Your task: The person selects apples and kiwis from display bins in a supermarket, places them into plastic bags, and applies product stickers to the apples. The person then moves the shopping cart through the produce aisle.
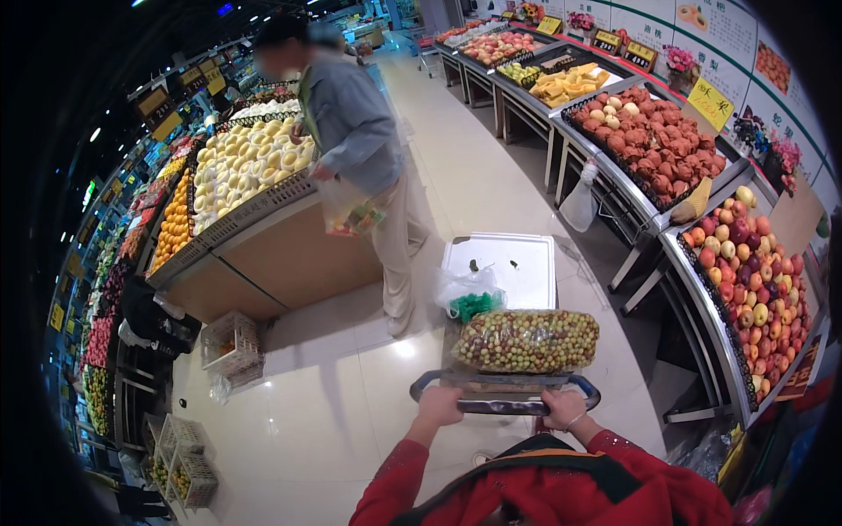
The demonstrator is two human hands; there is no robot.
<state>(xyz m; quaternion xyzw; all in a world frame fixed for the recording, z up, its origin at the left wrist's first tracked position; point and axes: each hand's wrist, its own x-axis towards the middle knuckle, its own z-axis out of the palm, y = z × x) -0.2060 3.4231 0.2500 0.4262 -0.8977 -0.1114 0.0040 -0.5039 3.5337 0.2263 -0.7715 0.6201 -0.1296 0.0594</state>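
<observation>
My left hand (441, 405) is closed around the left part of a cart's push handle (503, 406). Around the handle's right part my right hand (564, 409) is closed too, a bracelet at its wrist. Just beyond the handle, a big clear plastic bag of small green and reddish round fruit (528, 340) lies across the cart. Past it are a white foam box lid (526, 253) with small dark scraps on it, a crumpled clear plastic bag (460, 283) and green netting (475, 305).
A person (358, 131) holding a plastic bag stands ahead on the left, beside a fruit stand (263, 223). Sloping stands of apples (756, 289) and wrapped fruit (658, 144) line the right side. Plastic crates (231, 345) sit on the floor at left. A tiled aisle (454, 164) runs ahead.
</observation>
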